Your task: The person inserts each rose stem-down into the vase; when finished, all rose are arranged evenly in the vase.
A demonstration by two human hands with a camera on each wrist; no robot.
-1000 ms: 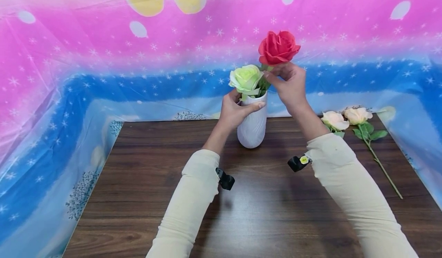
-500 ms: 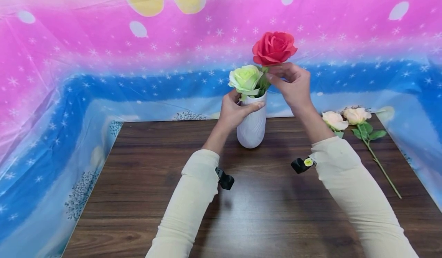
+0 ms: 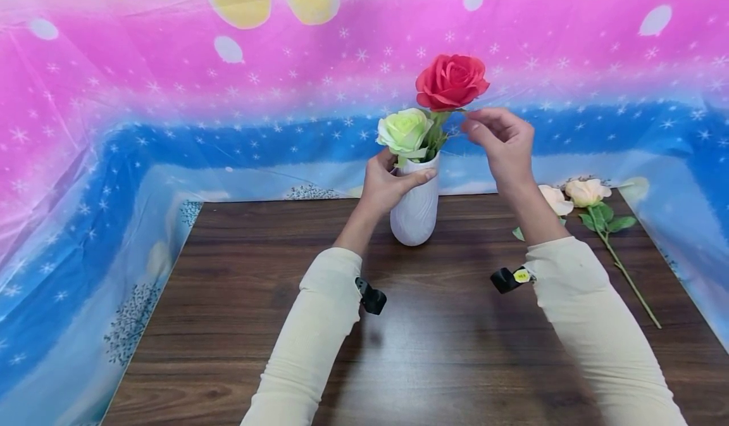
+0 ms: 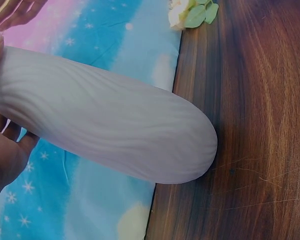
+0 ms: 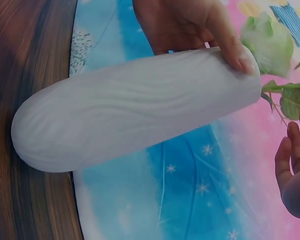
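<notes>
Upright on the table stands a white ribbed vase [image 3: 414, 214]. My left hand [image 3: 383, 182] grips it near the rim, its thumb across the front, as the right wrist view also shows. A pale green rose [image 3: 404, 130] and a taller red rose [image 3: 452, 83] rise from the vase, the red one behind and to the right. Just right of the red rose's base is my right hand [image 3: 504, 144], fingers bent and apparently holding nothing. In the right wrist view these fingers [image 5: 293, 150] lie just below a green leaf [image 5: 293, 102]; contact there is unclear.
Two pale peach roses lie at the table's back right: one [image 3: 588, 193] with its long stem toward the front, the other [image 3: 555, 199] partly hidden by my right forearm. A patterned cloth [image 3: 285, 154] hangs behind the dark wooden table [image 3: 256, 299].
My right hand has moved right, away from the red rose's stem, which it was pinching. The red rose has shifted slightly left. My left hand and the vase stay in place.
</notes>
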